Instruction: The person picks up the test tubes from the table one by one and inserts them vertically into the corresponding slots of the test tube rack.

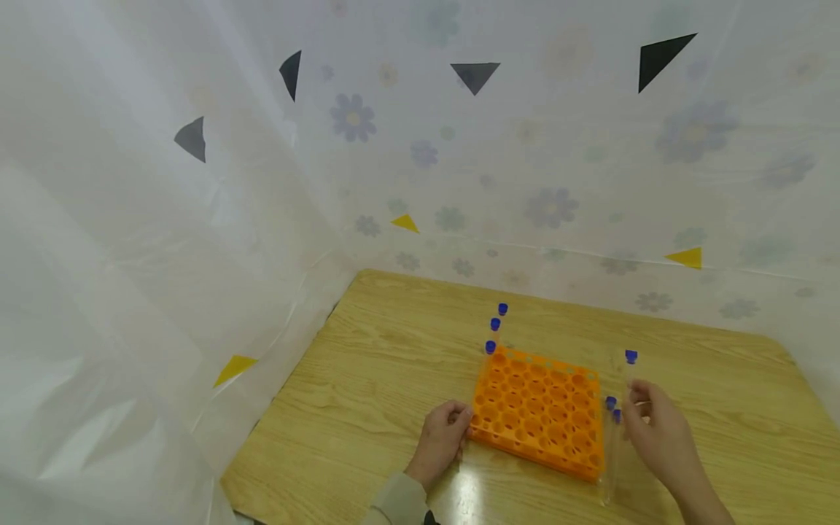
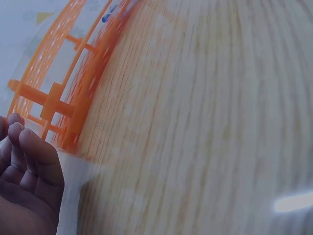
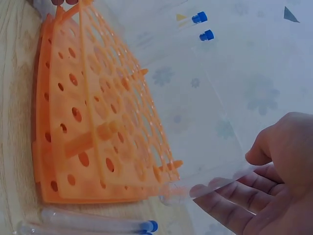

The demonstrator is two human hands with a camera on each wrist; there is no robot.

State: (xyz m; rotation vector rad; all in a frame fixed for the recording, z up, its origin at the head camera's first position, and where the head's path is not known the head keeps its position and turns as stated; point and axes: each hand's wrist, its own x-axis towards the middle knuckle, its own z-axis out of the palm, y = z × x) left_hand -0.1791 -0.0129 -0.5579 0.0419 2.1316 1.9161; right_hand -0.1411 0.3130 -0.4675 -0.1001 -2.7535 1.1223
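The head view looks forward, down over the desk (image 1: 367, 364); 2 low, close wrist views also frame the orange rack (image 1: 534, 417).

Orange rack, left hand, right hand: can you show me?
Orange rack (image 1: 534, 453), head view, on its front edge.
Left hand (image 1: 440, 440), head view, on its back.
Right hand (image 1: 660, 436), head view, on its back.

Orange rack (image 1: 538, 414) between hands (image 1: 442, 441) (image 1: 659, 430), room above

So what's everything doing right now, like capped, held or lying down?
Orange rack: flat, no tubes showing inside
Held tube: capped
Two tubes beside rack's right: capped, lying down
Three far-left tubes: capped, lying or upright unclear
Left hand: holding rack's corner
Right hand: pinching tube
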